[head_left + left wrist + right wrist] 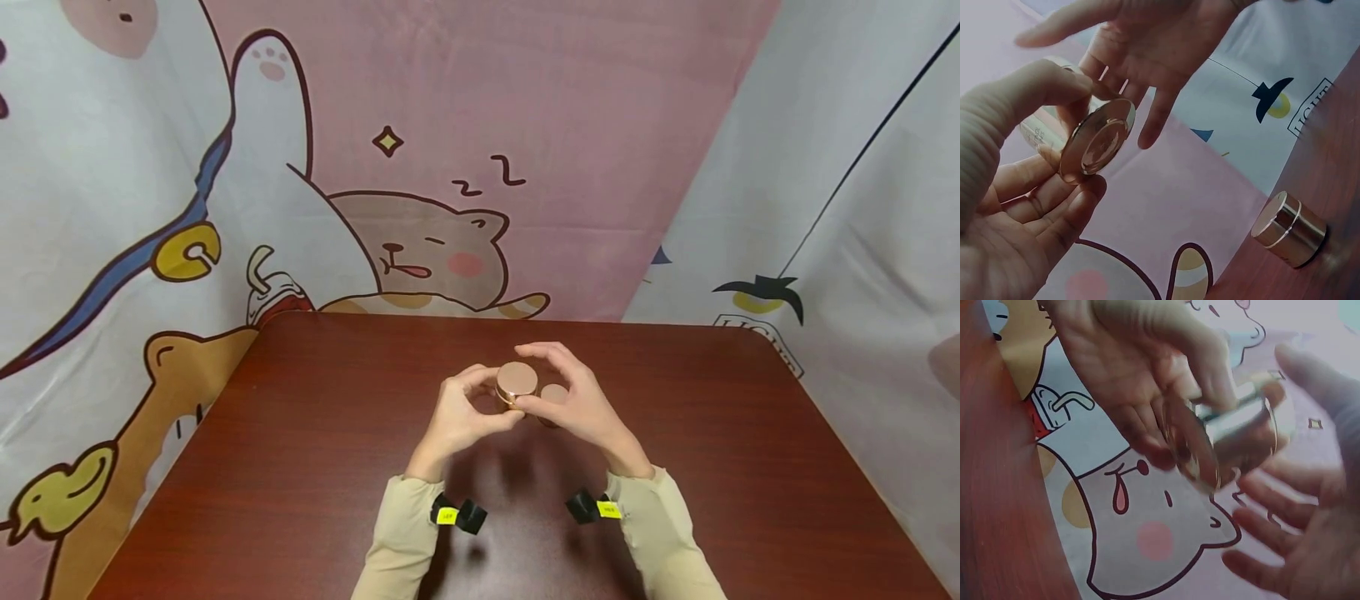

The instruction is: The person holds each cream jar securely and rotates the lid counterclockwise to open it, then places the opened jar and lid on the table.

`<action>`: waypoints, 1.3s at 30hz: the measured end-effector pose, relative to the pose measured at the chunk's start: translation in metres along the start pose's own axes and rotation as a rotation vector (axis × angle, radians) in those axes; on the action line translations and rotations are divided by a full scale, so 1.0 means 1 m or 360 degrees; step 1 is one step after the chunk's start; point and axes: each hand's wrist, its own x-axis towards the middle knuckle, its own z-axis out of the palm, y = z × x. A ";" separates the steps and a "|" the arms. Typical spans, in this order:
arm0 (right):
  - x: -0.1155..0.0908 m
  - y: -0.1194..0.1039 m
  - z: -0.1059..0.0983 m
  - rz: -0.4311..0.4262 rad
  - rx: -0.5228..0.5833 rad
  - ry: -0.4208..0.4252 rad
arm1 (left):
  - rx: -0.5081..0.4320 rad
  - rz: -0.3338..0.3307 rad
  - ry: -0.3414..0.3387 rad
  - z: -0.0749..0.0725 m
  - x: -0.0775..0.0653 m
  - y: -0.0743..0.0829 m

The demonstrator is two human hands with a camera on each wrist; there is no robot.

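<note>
My left hand [459, 415] pinches a shiny gold round jar [517, 379] with a pinkish-beige flat top, holding it up above the table. Its wide gold base, with a recessed centre, faces the camera in the left wrist view. My right hand [583, 407] is spread beside the jar, fingers extended and the thumb near the jar's front right. Whether that thumb touches the jar I cannot tell. A second gold cylindrical jar [1291, 231] stands upright on the table; in the head view it is partly hidden behind the right hand.
The reddish-brown wooden table [300, 433] spreads around both hands. Behind its far edge hangs a cloth backdrop [600, 150] printed with cartoon animals. Black wrist cameras with yellow labels sit at both beige sleeves [660, 533].
</note>
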 end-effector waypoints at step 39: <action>-0.002 0.003 0.007 -0.0005 -0.0114 0.0059 | 0.0073 -0.0026 0.0028 -0.001 -0.001 -0.002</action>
